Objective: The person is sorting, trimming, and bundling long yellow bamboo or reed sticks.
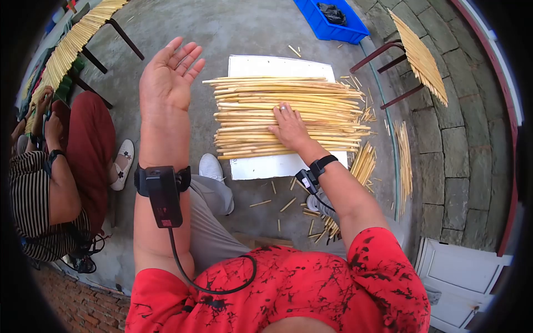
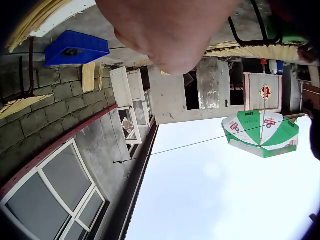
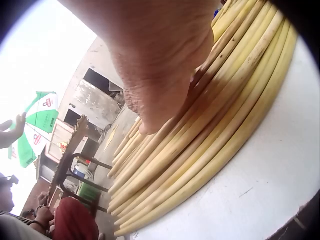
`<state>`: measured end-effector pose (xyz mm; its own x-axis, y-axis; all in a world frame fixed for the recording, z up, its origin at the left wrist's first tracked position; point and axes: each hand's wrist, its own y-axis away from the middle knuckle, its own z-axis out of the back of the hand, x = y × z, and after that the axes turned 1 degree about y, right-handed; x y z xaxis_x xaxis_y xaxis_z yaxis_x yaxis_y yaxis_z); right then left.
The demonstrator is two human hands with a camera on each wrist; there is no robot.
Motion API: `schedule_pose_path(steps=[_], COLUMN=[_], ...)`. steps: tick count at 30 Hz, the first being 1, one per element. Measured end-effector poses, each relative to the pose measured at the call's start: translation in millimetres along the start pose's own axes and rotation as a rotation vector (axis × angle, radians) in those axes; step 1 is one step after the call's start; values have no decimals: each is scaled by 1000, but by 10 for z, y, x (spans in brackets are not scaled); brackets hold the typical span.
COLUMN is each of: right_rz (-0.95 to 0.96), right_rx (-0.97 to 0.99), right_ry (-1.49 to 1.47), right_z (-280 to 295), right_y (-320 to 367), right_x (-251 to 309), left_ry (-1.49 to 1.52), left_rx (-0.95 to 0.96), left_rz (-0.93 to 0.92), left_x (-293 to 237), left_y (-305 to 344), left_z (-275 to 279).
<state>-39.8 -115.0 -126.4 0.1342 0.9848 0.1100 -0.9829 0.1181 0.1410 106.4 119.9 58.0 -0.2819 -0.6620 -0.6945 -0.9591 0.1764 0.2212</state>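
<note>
On the white board (image 1: pixel 277 67), which lies on the concrete floor in front of our knees, we have a broad pile of pale bamboo sticks (image 1: pixel 250 111). All of them point the same way, from the left side of the board to its right side. Our right hand (image 1: pixel 288 127) rests flat on top of the pile, near the middle of the board and a little toward its near edge. Its fingers (image 1: pixel 282 112) are straight and slightly spread. They press on the sticks and close around nothing.

Our left hand (image 1: pixel 169 75) hangs in the air to the left of the board, well apart from the pile. Its palm is turned up, its fingers are straight, and it holds nothing.

We judge that the step is to steady and level the pile with 1 hand. To do it well, we think the palm should press evenly and lightly, because round sticks roll easily toward the near edge of the board. The stick ends at the right side of the board are uneven and some stand out, so that side needs attention.

The sticks lie directly under the fingers and touch them. The fingertips point toward the far edge of the board, and about half of the pile lies beyond them. Only a few rows lie between the wrist and the near edge.

Some loose short sticks (image 1: pixel 288 204) lie on the floor just beside the near edge of the board. Beyond its far right corner stands 1 blue crate (image 1: pixel 332 25).
</note>
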Motion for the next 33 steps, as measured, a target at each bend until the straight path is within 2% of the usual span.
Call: schedule_pose_path(steps=[10, 13, 15, 16, 19, 23, 31, 33], right_rz=[17, 22, -66, -68, -49, -14, -13, 15], right_rx=[-85, -176, -245, -317, -324, -451, -453, -505], right_ry=[-74, -46, -99, -105, -102, -8, 19, 23], right_z=[-68, -113, -117, -131, -124, -257, -238, -257], right_y=[58, 36, -11, -27, -49, -18, 72, 96], right_x=[-84, -153, -196, -211, -245, -265, -227, -235], left_ry=[-18, -40, -51, -57, -65, -73, -79, -83], left_rx=[37, 49, 53, 52, 51, 54, 55, 46], left_rz=[47, 59, 60, 63, 63, 57, 100, 106], left_x=[201, 248, 269, 276, 299, 329, 386, 395], left_y=[19, 20, 7, 11, 14, 6, 26, 13], left_z=[-104, -129, -142, -148, -159, -177, -227, -231])
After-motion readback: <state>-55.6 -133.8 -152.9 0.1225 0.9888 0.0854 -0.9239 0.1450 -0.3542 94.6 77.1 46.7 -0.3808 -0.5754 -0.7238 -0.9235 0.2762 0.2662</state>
